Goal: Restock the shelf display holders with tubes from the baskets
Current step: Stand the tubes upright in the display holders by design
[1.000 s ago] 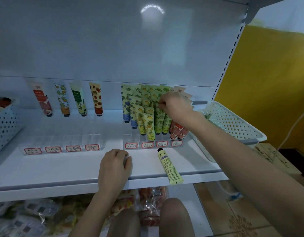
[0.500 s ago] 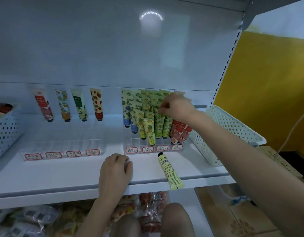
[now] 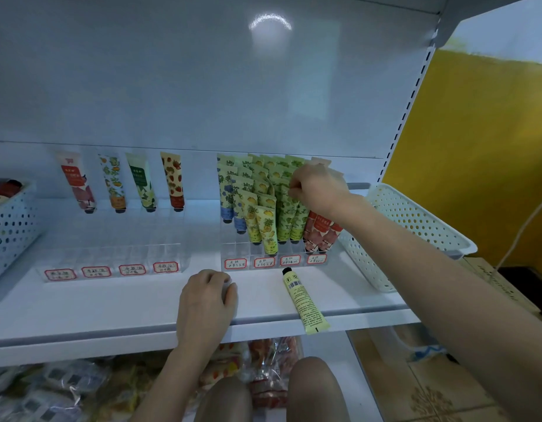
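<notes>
- Right hand (image 3: 320, 190), fingers (image 3: 295, 187): tips buried among green tubes (image 3: 286, 208); any pinch cannot be told.
- Labels (image 3: 264, 262) below the fingers: writing too small to read.
- Basket (image 3: 10, 229) far left of the fingers: cut off.

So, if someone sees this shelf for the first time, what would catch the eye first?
The right hand pinches the top of a green tube in the crowded right holder. A pale yellow tube lies loose at the front edge of the shelf, near the left hand resting there. The left holder holds only four tubes.
</notes>
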A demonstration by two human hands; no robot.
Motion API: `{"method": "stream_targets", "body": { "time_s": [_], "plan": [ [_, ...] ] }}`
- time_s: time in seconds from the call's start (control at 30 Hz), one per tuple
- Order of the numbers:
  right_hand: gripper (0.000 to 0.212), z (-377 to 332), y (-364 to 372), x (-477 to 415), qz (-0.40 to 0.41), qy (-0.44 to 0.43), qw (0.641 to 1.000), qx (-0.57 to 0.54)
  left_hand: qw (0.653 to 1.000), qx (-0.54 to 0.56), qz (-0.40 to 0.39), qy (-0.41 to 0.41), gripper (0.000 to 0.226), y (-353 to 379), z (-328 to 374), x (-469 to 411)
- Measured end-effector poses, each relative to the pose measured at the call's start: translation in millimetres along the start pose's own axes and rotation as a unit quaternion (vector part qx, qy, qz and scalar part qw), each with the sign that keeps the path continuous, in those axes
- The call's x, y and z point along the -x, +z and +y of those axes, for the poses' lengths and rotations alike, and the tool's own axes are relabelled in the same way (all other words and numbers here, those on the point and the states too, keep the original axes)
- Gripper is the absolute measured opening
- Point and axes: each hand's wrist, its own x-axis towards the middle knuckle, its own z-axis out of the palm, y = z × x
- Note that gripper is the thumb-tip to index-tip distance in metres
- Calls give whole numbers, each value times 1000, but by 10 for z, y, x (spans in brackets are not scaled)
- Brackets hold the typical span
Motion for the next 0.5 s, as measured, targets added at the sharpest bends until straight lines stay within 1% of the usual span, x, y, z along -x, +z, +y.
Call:
{"method": "stream_targets", "body": {
  "time_s": [0.07, 0.2, 0.4, 0.5],
  "plan": [
    [20, -6, -39, 6, -10, 9, 1000, -14, 1000, 4, 0, -1, 13, -3, 12, -4],
    [24, -2, -48, 49, 11, -8, 1000, -19, 1000, 4, 7, 5, 14, -8, 26, -5],
    [20, -6, -44, 29, 9, -10, 1000, -21, 1000, 8, 7, 2, 14, -12, 26, 2],
    [20, 27, -61, 39, 50, -10, 997, -54, 1000, 6, 8, 4, 14, -9, 30, -3]
  ]
}}
